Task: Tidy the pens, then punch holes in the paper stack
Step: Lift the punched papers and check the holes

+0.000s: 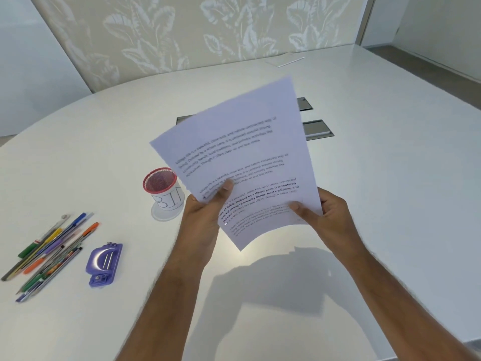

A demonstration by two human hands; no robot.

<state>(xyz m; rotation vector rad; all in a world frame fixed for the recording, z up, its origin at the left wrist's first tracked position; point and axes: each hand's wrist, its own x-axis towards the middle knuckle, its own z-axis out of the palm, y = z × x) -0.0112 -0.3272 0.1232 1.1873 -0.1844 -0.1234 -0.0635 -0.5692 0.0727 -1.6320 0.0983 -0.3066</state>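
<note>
paper stack (242,152) is held above the white table (390,178), fanned, long axis running away from the person and tilting right. left hand (205,212) pinches its lower left edge, right hand (325,217) grips the lower right corner, thumbs on top. red mesh cup (162,188) holds nothing visible. pens (49,251) lie loose far left, beside the purple hole punch (104,264).

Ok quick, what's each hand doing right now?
Left hand: closed on the paper stack, thumb on top.
Right hand: closed on the same paper stack, at its lower right edge.
</note>
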